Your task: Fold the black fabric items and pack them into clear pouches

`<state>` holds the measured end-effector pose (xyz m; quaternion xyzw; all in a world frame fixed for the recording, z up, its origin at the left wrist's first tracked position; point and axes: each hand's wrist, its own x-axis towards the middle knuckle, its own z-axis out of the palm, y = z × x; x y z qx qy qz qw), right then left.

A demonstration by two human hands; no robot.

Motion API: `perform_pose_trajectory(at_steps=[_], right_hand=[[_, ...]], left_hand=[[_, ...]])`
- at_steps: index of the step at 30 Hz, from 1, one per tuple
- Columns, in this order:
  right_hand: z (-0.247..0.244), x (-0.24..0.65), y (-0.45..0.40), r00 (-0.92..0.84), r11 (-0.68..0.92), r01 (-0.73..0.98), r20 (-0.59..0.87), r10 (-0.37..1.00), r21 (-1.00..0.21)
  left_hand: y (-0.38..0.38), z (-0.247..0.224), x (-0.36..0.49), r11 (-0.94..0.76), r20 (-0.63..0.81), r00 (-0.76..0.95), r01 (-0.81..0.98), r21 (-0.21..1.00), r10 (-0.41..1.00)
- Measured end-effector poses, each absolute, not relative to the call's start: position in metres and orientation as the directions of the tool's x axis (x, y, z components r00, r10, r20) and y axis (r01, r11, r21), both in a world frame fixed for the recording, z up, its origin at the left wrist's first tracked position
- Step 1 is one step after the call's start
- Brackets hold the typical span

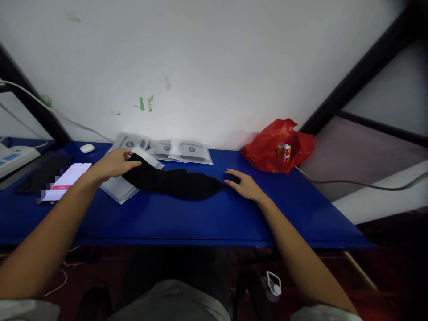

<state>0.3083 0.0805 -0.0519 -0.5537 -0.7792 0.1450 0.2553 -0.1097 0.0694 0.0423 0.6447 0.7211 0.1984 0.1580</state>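
Observation:
A long black cloth piece, sleeve-like in shape [180, 182], lies stretched across the blue table [187, 223]. Its left end is pinched between the thumb and fingers of my left hand [117, 164], over some pale plastic packets. At the other end, where the cloth narrows to a tip, my right hand [245, 183] rests low with thumb and fingers apart. Whether a fingertip touches that tip I cannot tell. Beneath and beside my left hand is a frosted packet [119, 189], partly hidden by the hand and cloth.
Several printed frosted packets [190, 150] lie along the wall. A red plastic bag [270, 147] stands at the back right. On the left are a lit phone [67, 182], a small white case [87, 148] and a white device with buttons [16, 159]. A cable [354, 182] runs off right.

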Motion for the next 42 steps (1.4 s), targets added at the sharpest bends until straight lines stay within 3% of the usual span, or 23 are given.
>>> perform_pose_trajectory(at_steps=[5, 15, 21, 27, 30, 33, 37, 42], right_hand=[[-0.056, 0.309, 0.082, -0.291, 0.374, 0.804, 0.244, 0.925, -0.463], [-0.056, 0.31, 0.082, -0.314, 0.39, 0.818, 0.239, 0.919, -0.423], [-0.057, 0.31, 0.08, -0.309, 0.387, 0.816, 0.242, 0.92, -0.429], [-0.054, 0.307, 0.08, -0.289, 0.387, 0.81, 0.274, 0.917, -0.441], [-0.041, 0.287, 0.07, -0.263, 0.42, 0.806, 0.383, 0.886, -0.418], [-0.024, 0.251, 0.055, -0.397, 0.564, 0.747, 0.445, 0.803, -0.352], [-0.013, 0.207, 0.046, -0.64, 0.74, 0.626, 0.38, 0.668, -0.247], [-0.022, 0.198, 0.058, -0.68, 0.741, 0.613, 0.294, 0.672, -0.275]], left_hand=[[0.073, 0.046, -0.089, 0.098, -0.071, -0.071, 0.843, 0.529, 0.995], [0.075, 0.062, -0.035, 0.068, -0.07, -0.041, 0.888, 0.454, 0.997], [0.067, 0.036, -0.009, -0.172, -0.111, 0.354, 0.677, 0.716, 0.929], [0.051, -0.004, 0.0, -0.442, 0.037, 0.512, 0.702, 0.558, 0.858], [0.043, -0.001, -0.004, -0.449, 0.107, 0.467, 0.724, 0.523, 0.878], [0.039, 0.003, -0.012, -0.405, 0.19, 0.357, 0.799, 0.445, 0.914], [0.038, -0.003, -0.023, -0.264, 0.207, 0.203, 0.906, 0.332, 0.957], [0.035, -0.008, -0.029, -0.101, 0.095, 0.074, 0.94, 0.325, 0.993]])
